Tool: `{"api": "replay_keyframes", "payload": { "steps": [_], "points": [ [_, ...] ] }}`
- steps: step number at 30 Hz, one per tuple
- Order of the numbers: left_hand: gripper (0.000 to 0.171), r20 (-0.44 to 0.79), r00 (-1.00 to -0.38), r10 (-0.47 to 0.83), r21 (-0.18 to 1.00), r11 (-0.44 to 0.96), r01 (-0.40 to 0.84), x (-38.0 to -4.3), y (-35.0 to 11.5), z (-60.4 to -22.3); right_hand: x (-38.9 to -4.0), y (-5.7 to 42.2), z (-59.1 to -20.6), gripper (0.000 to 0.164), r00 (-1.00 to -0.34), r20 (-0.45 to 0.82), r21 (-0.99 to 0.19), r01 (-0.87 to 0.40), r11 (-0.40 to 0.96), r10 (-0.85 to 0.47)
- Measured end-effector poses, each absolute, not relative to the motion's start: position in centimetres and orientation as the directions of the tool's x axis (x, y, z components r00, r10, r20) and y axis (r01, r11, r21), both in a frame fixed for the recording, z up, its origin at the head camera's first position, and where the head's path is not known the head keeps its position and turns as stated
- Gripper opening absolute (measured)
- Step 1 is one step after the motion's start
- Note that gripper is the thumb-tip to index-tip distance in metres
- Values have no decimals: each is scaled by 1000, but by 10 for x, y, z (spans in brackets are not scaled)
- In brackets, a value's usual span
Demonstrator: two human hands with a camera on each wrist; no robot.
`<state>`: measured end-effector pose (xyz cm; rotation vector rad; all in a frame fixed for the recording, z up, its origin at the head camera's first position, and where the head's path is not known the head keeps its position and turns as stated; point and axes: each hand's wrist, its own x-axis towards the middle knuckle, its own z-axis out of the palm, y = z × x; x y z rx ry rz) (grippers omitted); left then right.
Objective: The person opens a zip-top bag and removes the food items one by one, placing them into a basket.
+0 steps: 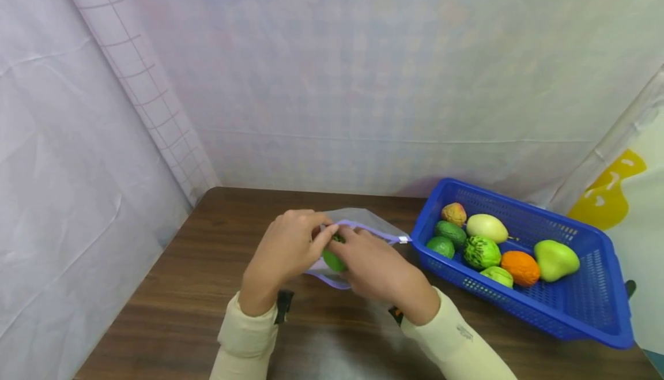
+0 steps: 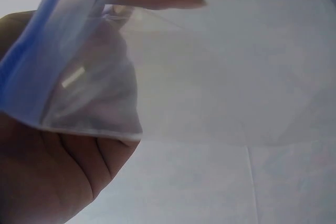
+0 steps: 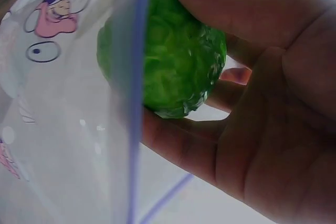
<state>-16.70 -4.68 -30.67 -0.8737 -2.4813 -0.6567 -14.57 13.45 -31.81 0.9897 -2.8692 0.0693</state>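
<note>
My right hand (image 1: 376, 267) grips a bumpy green custard apple (image 3: 181, 56) at the mouth of a clear zip bag (image 3: 68, 145). The far side of the fruit lies behind the bag's purple zip strip in the right wrist view. From the other side, my left hand (image 1: 285, 247) pinches the bag's edge. In the left wrist view, its fingers (image 2: 110, 156) curl about the bag's clear film (image 2: 184, 77), partly behind it. Pink and blue cartoon prints show on the bag. In the head view both hands cover most of the custard apple.
To the right stands a blue plastic basket (image 1: 596, 288) with several fruits, among them an orange one (image 1: 520, 268), a green pear (image 1: 556, 260) and a pale yellow one (image 1: 486, 228). A white curtain (image 1: 384, 80) hangs behind the brown wooden table (image 1: 171, 288).
</note>
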Motion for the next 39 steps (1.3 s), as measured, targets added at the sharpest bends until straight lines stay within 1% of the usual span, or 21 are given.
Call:
{"api": "replay_keyframes", "payload": {
  "steps": [3, 8, 11, 18, 21, 30, 36, 39],
  "points": [
    [15, 530, -711, 463, 297, 684, 666, -166, -47, -307, -139, 136, -314, 73, -773, 133, -21, -628, 778, -620],
    [13, 536, -706, 462, 305, 674, 673, -166, -48, -307, -128, 140, -309, 67, -735, 194, 0, -662, 749, -650],
    [13, 543, -701, 463, 298, 674, 676, -166, -48, -307, -123, 142, -306, 66, -714, 216, 6, -681, 732, -666],
    [13, 545, -698, 465, 299, 670, 679, -167, -48, -308, -116, 150, -303, 71, -673, 233, -34, -727, 685, -702],
    [13, 544, -699, 464, 301, 670, 678, -166, -49, -308, -112, 156, -301, 67, -660, 236, -50, -742, 669, -713],
    [13, 551, -698, 458, 289, 680, 674, -165, -51, -307, -98, 175, -291, 62, -694, 183, -77, -716, 694, -696],
    [14, 557, -695, 455, 281, 684, 673, -167, -50, -308, -95, 191, -294, 56, -705, 222, -68, -700, 711, -673],
    [14, 549, -700, 456, 289, 682, 671, -167, -49, -309, -93, 201, -297, 56, -728, 226, -98, -678, 728, -647]
  ]
}}
